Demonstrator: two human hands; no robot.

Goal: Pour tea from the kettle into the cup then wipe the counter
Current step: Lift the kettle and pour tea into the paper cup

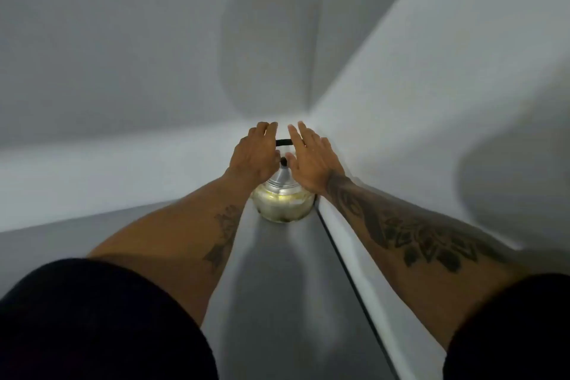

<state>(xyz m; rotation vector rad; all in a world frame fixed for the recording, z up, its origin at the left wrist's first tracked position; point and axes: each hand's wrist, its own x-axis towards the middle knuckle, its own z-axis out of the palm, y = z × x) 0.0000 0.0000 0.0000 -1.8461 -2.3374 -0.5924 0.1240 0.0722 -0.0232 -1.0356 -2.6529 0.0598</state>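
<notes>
At far end of grey counter (287,271): metal kettle (282,203), left hand (256,157) and right hand (311,160) spread, ungrasping, above black handle (283,142); reach step, grasp next.

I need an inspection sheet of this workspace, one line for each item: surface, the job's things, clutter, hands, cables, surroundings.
Surface: grey counter, narrow strip in view, no spill seen on it.
Job's things: metal kettle stands upright at the far end of the counter, against the right wall; its black handle shows between the hands. Cup and wiping cloth: nothing seen.
Clutter: nothing seen.
Hands: left hand and right hand are both open above the kettle, fingers spread, holding nothing; whether they touch the handle cannot be told.
Cables: nothing seen.
Surroundings: plain white walls meeting in a corner behind the kettle; dark sleeves at the bottom edge.
</notes>
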